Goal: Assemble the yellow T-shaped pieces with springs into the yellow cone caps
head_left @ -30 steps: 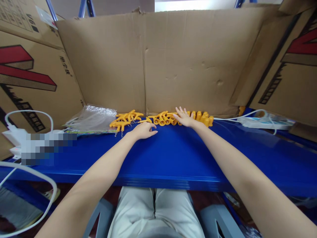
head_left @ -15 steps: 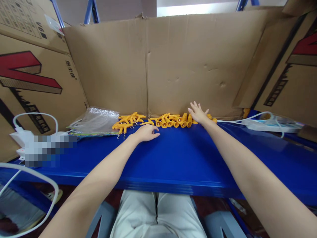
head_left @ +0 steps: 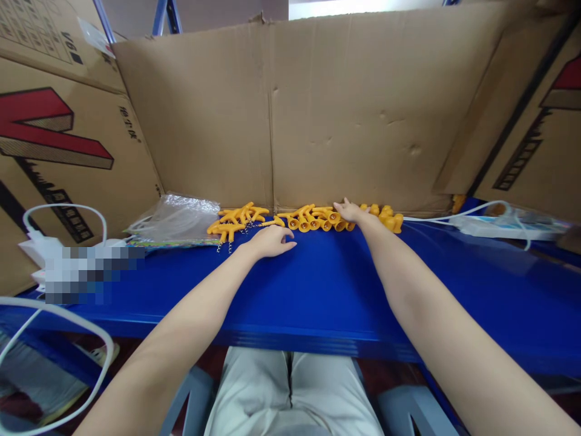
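My left hand (head_left: 271, 241) rests on the blue tabletop, its fingers bent and the thumb apart, with nothing visible in its grasp. Beside it lie yellow branch-shaped pieces (head_left: 227, 229), some with thin metal spirals like corkscrews. My right hand (head_left: 349, 211) is over a row of hollow yellow cup-like pieces (head_left: 314, 224), fingers apart and touching or just above them. Its forearm covers part of the row. More yellow cup-like pieces (head_left: 385, 213) stand to the right of that hand.
Behind the row stands a tall cardboard panel (head_left: 204, 121). Clear plastic bags (head_left: 181, 218) lie to the left, near a white plug and cable (head_left: 43, 245). At right sits a white power strip (head_left: 512, 227) with cables. The blue table (head_left: 299, 303) ends above my lap.
My right hand has moved down and slightly left onto the yellow cup-like pieces. My left hand has barely moved. The view has shifted slightly.
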A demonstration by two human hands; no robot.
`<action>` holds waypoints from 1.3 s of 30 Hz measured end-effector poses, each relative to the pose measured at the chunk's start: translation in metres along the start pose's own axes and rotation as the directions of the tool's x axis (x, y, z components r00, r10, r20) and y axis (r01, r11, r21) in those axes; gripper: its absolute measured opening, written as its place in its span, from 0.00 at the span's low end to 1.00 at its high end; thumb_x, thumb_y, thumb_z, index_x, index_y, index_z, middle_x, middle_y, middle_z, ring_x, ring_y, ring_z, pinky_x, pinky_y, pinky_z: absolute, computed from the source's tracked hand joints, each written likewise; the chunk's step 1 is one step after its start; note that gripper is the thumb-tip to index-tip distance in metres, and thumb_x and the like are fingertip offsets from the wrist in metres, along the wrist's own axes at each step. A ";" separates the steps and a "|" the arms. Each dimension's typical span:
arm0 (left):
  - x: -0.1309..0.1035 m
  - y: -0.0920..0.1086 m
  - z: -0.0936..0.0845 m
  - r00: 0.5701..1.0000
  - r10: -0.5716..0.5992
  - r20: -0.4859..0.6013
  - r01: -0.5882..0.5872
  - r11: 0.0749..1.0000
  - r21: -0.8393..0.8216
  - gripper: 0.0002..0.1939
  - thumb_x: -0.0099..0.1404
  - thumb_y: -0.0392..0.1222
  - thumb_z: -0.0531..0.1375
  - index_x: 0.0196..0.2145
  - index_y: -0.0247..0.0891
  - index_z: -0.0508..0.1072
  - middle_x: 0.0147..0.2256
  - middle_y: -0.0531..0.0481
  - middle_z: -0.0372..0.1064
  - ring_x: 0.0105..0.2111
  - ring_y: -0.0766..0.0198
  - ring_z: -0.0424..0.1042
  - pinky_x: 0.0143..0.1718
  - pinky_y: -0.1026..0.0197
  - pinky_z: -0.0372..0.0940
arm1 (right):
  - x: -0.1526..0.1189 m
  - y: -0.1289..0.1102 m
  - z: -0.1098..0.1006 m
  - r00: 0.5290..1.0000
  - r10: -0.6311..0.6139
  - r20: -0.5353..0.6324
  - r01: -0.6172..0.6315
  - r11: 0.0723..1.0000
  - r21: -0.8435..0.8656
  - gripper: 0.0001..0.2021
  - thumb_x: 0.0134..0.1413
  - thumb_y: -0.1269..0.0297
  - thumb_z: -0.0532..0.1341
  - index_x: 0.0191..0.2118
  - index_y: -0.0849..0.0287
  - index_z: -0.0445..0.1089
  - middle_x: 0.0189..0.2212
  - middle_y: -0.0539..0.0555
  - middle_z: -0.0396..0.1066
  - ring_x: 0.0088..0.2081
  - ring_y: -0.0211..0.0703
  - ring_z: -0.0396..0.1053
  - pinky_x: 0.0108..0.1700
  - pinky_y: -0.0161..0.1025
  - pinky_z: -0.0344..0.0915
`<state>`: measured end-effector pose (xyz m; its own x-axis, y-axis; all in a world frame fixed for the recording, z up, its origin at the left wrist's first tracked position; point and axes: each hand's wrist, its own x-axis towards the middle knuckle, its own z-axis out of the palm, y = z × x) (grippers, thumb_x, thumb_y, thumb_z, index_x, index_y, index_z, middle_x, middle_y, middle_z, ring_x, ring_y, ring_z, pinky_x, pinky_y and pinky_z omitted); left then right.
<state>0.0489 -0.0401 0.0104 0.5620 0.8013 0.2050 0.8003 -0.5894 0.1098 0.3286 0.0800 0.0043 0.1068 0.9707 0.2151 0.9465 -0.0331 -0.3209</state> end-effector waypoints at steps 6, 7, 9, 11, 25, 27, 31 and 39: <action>0.000 0.000 0.001 1.000 -0.007 0.001 0.007 1.000 -0.006 0.20 0.64 0.48 0.56 0.48 0.35 0.76 0.38 0.44 0.76 0.37 0.57 0.75 0.42 0.58 0.66 | 0.001 0.001 -0.002 0.999 0.046 -0.010 -0.046 0.996 -0.070 0.24 0.68 0.57 0.43 0.55 0.59 0.71 0.55 0.64 0.70 0.61 0.61 0.61 0.62 0.74 0.38; 0.000 0.000 0.000 1.000 -0.007 0.003 0.007 1.000 -0.006 0.19 0.64 0.48 0.56 0.48 0.35 0.76 0.38 0.44 0.76 0.37 0.57 0.75 0.42 0.58 0.66 | 0.000 0.001 -0.003 0.999 0.050 -0.002 -0.050 0.996 -0.078 0.23 0.68 0.59 0.43 0.54 0.58 0.72 0.55 0.63 0.70 0.61 0.60 0.61 0.62 0.73 0.37; 0.000 0.000 0.000 1.000 -0.007 0.008 0.007 1.000 -0.007 0.19 0.64 0.48 0.56 0.47 0.36 0.76 0.38 0.45 0.76 0.38 0.57 0.75 0.41 0.58 0.66 | -0.001 0.001 -0.003 0.998 0.066 0.001 -0.066 0.995 -0.079 0.22 0.68 0.61 0.44 0.53 0.58 0.72 0.56 0.62 0.69 0.62 0.59 0.61 0.63 0.72 0.36; 0.000 0.001 -0.001 1.000 -0.009 0.010 0.010 1.000 -0.008 0.19 0.64 0.48 0.56 0.47 0.36 0.76 0.38 0.45 0.76 0.37 0.57 0.74 0.40 0.59 0.66 | -0.002 0.000 -0.003 0.996 0.084 -0.016 -0.085 0.994 -0.071 0.22 0.68 0.60 0.44 0.51 0.58 0.73 0.55 0.63 0.69 0.61 0.58 0.61 0.64 0.70 0.37; 0.000 0.002 -0.001 1.000 -0.013 0.009 0.013 1.000 -0.002 0.20 0.64 0.48 0.56 0.48 0.35 0.76 0.38 0.44 0.76 0.37 0.56 0.74 0.42 0.57 0.66 | -0.006 0.000 -0.001 0.999 -0.032 -0.037 0.027 0.990 -0.141 0.24 0.68 0.62 0.41 0.52 0.62 0.71 0.59 0.65 0.63 0.61 0.60 0.60 0.63 0.72 0.38; 0.000 0.002 -0.001 1.000 -0.011 0.005 0.011 1.000 -0.001 0.20 0.64 0.48 0.56 0.48 0.36 0.76 0.38 0.44 0.76 0.37 0.57 0.74 0.42 0.57 0.67 | -0.004 -0.001 -0.005 1.000 0.012 -0.008 -0.013 0.993 -0.114 0.23 0.68 0.61 0.42 0.51 0.61 0.72 0.58 0.65 0.65 0.61 0.61 0.60 0.63 0.73 0.37; 0.000 0.001 -0.001 1.000 -0.007 0.005 0.007 1.000 -0.011 0.19 0.64 0.48 0.56 0.47 0.36 0.76 0.38 0.45 0.76 0.37 0.57 0.74 0.41 0.58 0.67 | 0.000 0.000 -0.010 0.998 0.063 -0.031 -0.064 0.996 -0.067 0.22 0.67 0.61 0.44 0.47 0.61 0.75 0.55 0.64 0.69 0.60 0.60 0.63 0.63 0.70 0.43; 0.000 0.002 0.000 1.000 -0.010 0.013 0.010 1.000 0.002 0.19 0.64 0.48 0.56 0.48 0.35 0.76 0.38 0.44 0.76 0.38 0.56 0.74 0.42 0.57 0.66 | -0.006 0.009 -0.022 0.968 -0.059 -0.246 0.027 0.991 -0.129 0.16 0.60 0.71 0.50 0.46 0.61 0.73 0.52 0.64 0.69 0.52 0.56 0.68 0.63 0.69 0.43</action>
<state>0.0503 -0.0411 0.0108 0.5563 0.8086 0.1915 0.8065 -0.5809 0.1101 0.3430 0.0687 0.0202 0.1228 0.8827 0.4536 0.9804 -0.0370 -0.1936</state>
